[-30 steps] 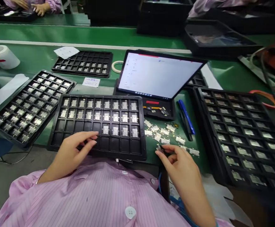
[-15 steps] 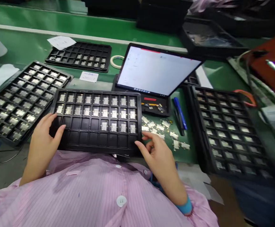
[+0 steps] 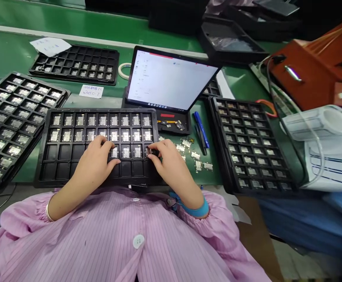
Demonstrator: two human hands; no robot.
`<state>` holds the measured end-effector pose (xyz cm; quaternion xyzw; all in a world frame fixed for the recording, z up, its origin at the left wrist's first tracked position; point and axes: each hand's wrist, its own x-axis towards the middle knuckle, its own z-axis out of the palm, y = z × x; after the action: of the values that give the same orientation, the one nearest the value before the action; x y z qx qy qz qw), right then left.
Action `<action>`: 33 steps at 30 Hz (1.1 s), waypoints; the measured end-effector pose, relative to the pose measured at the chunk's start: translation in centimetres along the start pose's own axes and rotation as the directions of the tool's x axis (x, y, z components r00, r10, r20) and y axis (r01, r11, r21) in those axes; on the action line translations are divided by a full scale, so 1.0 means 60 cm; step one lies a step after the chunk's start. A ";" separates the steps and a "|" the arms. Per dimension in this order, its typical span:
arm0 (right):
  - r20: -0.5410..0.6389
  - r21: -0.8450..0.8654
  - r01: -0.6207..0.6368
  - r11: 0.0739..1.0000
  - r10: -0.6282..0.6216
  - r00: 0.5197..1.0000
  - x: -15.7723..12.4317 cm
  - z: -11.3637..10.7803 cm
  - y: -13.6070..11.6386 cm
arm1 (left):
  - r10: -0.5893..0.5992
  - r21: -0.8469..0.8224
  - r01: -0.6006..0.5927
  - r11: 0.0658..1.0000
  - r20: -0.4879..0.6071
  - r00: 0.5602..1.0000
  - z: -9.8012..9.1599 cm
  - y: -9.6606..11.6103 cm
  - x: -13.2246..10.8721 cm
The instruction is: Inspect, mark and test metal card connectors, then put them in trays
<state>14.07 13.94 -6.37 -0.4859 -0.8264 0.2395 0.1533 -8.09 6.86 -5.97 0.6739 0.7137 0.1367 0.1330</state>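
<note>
A black compartment tray (image 3: pixel 62 170) lies in front of me, its two far rows filled with small silver electronic modules and the third row partly filled. My left hand (image 3: pixel 96 160) rests over the middle of the tray, thumb and forefinger closed about a silver module (image 3: pixel 114 152) in the third row. At the right end of that row, the fingertips of my right hand (image 3: pixel 169 158) pinch another silver module (image 3: pixel 147 152), mostly covered by the fingers. Both modules sit at their pockets. Loose modules (image 3: pixel 195 155) are scattered on the green table just right of the tray.
Filled trays stand at the left (image 3: pixel 15 113) and right (image 3: pixel 251 145). Behind are a partly filled tray (image 3: pixel 73 64), a handwritten label (image 3: pixel 91 91), a tape roll (image 3: pixel 124 71) and a tablet (image 3: pixel 171 78). Blue and black pens (image 3: pixel 202 131) lie beside the loose modules.
Both hands have left the tray's side edges and moved inward over the third row, fingers now at two modules. The view has shifted to the right.
</note>
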 end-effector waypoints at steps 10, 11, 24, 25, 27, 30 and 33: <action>0.010 0.005 0.028 1.000 -0.028 1.000 0.006 0.001 -0.001 | -0.041 -0.069 0.040 0.997 -0.012 0.999 0.001 -0.001 -0.005; 0.001 0.013 0.032 0.999 -0.032 0.999 0.006 0.001 0.000 | -0.039 -0.081 0.037 0.996 -0.026 0.999 0.002 -0.001 -0.006; -0.039 0.052 0.078 0.996 -0.076 0.996 -0.005 0.008 0.003 | 0.029 -0.171 -0.050 0.984 -0.124 0.992 0.015 -0.003 -0.021; -0.045 0.060 0.069 0.996 -0.066 0.997 -0.006 0.009 0.004 | 0.026 -0.175 -0.048 0.983 -0.125 0.992 0.016 -0.003 -0.021; -0.060 0.078 0.056 0.995 -0.051 0.997 -0.006 0.011 0.007 | 0.020 -0.183 -0.043 0.982 -0.128 0.992 0.017 -0.004 -0.021; -0.080 0.080 0.060 0.995 -0.054 0.995 -0.006 0.013 0.009 | 0.015 -0.187 -0.040 0.982 -0.131 0.991 0.017 -0.003 -0.021; -0.082 0.063 0.069 0.996 -0.064 0.995 -0.005 0.015 0.005 | 0.017 -0.190 -0.039 0.981 -0.114 0.993 0.016 -0.002 -0.021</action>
<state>14.02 13.57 -7.28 -0.4622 -0.8270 0.2417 0.2098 -7.76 5.60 -6.88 0.6592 0.6940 0.2443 0.1552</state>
